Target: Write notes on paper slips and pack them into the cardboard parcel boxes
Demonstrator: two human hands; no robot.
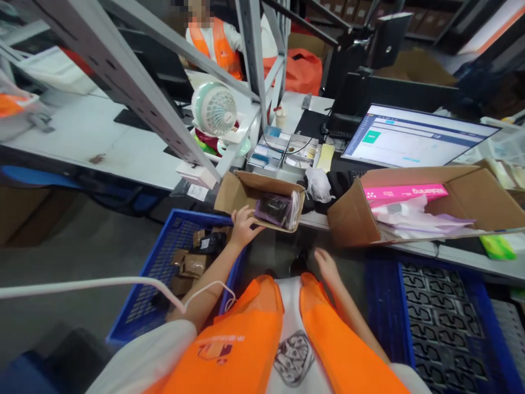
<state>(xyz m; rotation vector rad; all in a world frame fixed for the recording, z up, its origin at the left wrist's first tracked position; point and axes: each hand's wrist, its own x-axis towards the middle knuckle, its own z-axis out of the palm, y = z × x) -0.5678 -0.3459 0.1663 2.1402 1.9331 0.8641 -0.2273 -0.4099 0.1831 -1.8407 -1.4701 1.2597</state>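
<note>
My left hand (245,225) grips the near left rim of a small open cardboard box (238,192), fingers over the edge and thumb along the outside. The box sits tilted at the desk's front edge. Inside it lie a dark item in a clear purplish bag (273,209) and some white packets (293,210). My right hand (325,261) hangs below the desk edge, slightly blurred, with nothing visible in it. Its fingers look loosely stretched. A larger open cardboard box (353,219) stands to its upper right, holding a pink box (406,192) and white plastic bags (414,216).
A blue crate (164,241) with small brown packages is below on the left. Another blue crate (404,306) with rows of black parts is on the right. Behind stand a fan (215,109), a metal frame (252,49) and a monitor (414,137). Someone in an orange vest (221,46) is opposite.
</note>
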